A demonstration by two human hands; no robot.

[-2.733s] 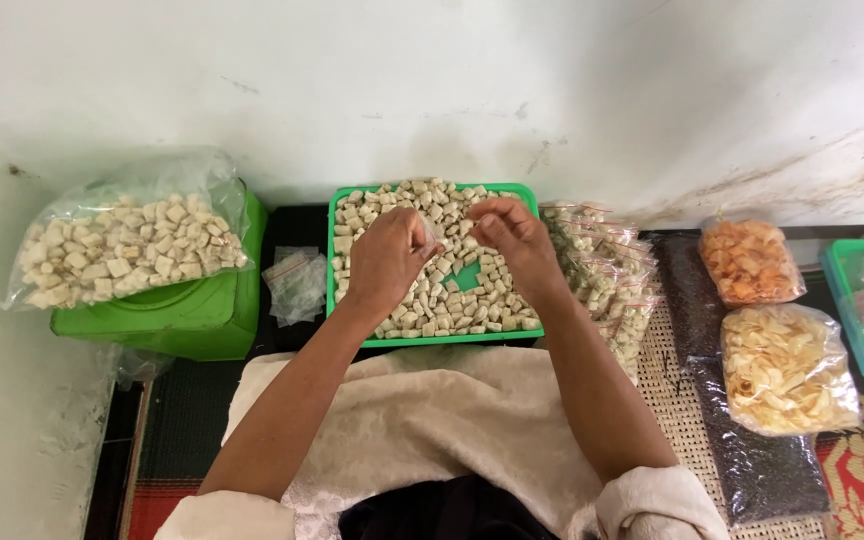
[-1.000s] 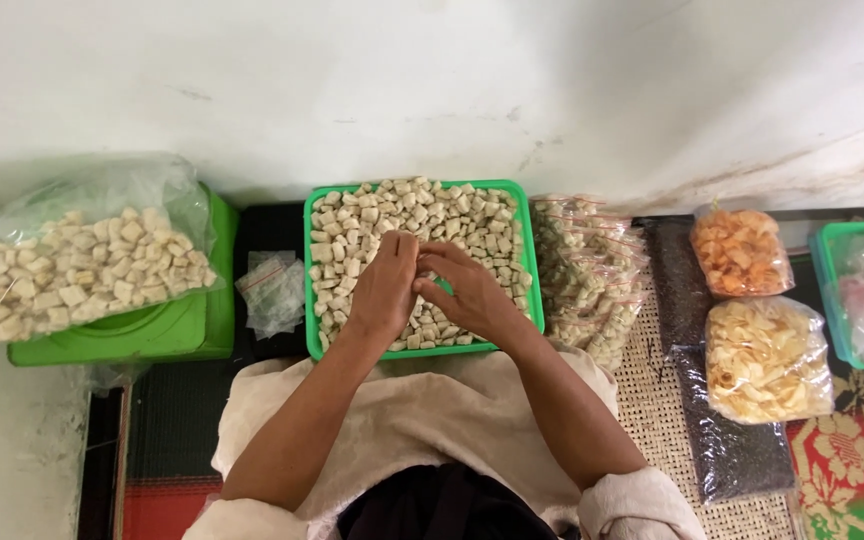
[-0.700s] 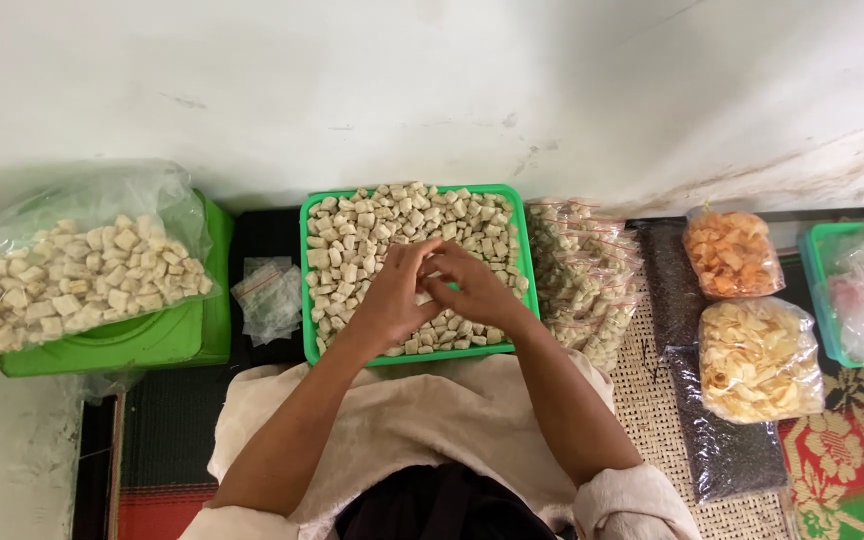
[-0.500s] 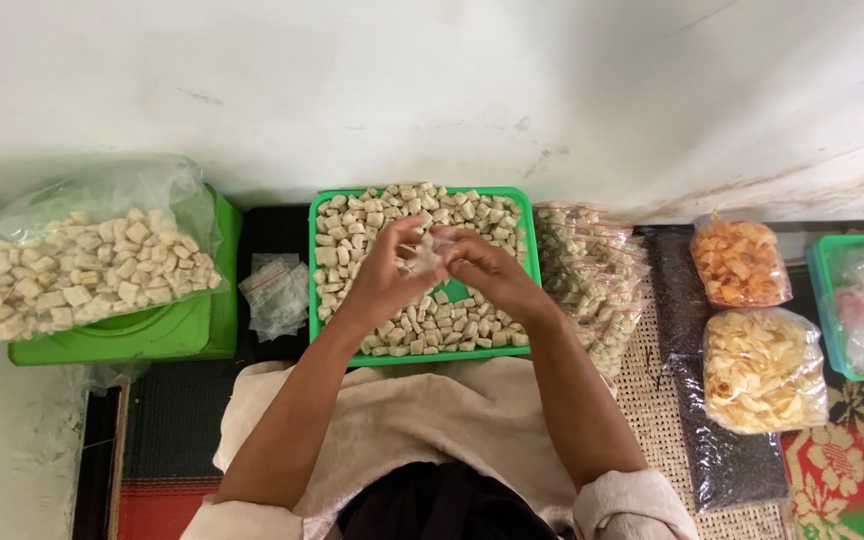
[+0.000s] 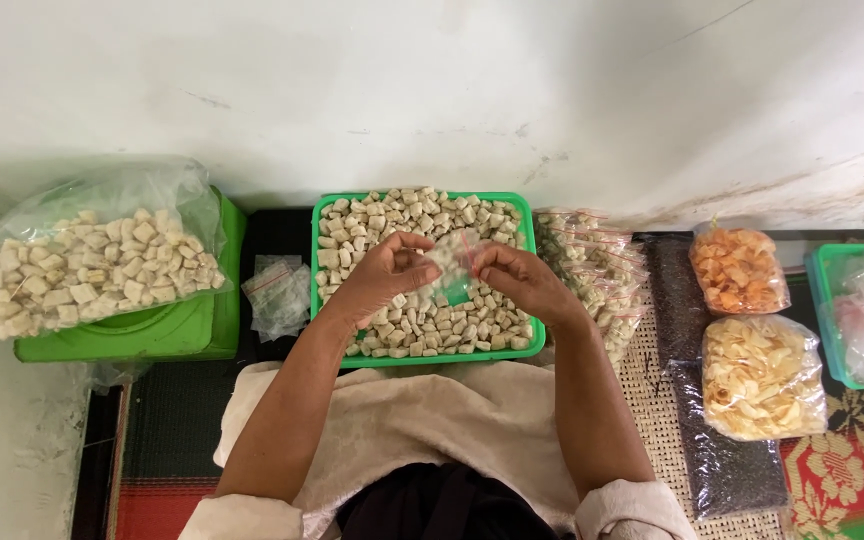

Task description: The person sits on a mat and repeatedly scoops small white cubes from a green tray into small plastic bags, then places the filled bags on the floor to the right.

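Both forearms reach forward from the lap and bend inward, so the hands meet above the green tray [image 5: 326, 345] of pale snack pieces [image 5: 422, 325]. The left hand [image 5: 382, 280] is cupped, fingers curled toward the right, pinching one edge of a small clear bag [image 5: 450, 258]. The right hand [image 5: 517, 280] faces it, fingertips closed on the bag's other edge. The bag sits between the two hands, held just above the pieces near the tray's middle, and looks partly filled.

Left of the tray lies a pile of empty bags [image 5: 280, 295] on a dark mat, and beyond it a large sack [image 5: 92, 265] of the same pieces rests on a green tub [image 5: 167, 335]. Filled packets [image 5: 592, 265] are stacked just right of the tray. Farther right lie an orange chip bag [image 5: 739, 268] and a yellow chip bag [image 5: 760, 375].
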